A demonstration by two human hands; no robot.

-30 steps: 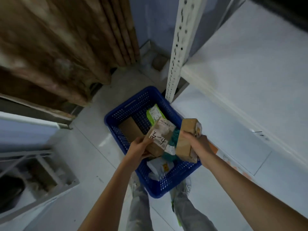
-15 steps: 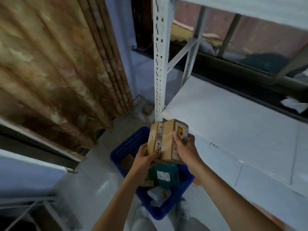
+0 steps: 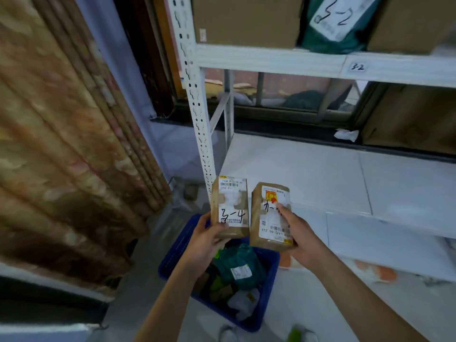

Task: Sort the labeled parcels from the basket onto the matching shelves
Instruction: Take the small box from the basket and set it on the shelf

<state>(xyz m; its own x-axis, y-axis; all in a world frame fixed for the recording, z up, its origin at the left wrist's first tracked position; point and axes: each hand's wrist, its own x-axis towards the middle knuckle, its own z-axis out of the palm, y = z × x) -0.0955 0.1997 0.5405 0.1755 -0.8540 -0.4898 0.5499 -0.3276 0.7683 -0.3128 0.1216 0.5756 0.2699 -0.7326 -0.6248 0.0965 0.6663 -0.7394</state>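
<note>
Now | left hand (image 3: 204,243) raised, fingers gripping 3-4 parcel (image 3: 230,206) | right hand (image 3: 299,236) raised, fingers gripping second parcel (image 3: 270,215)

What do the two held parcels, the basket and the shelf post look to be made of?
Parcel marked 3-4, in the left hand: brown cardboard, matte, with glossy tape and a white paper label. Right-hand parcel: the same, as it looks. Blue basket: likely moulded plastic, its wall a perforated grid. Shelf post: probably white-painted steel, punched with slots.
</note>
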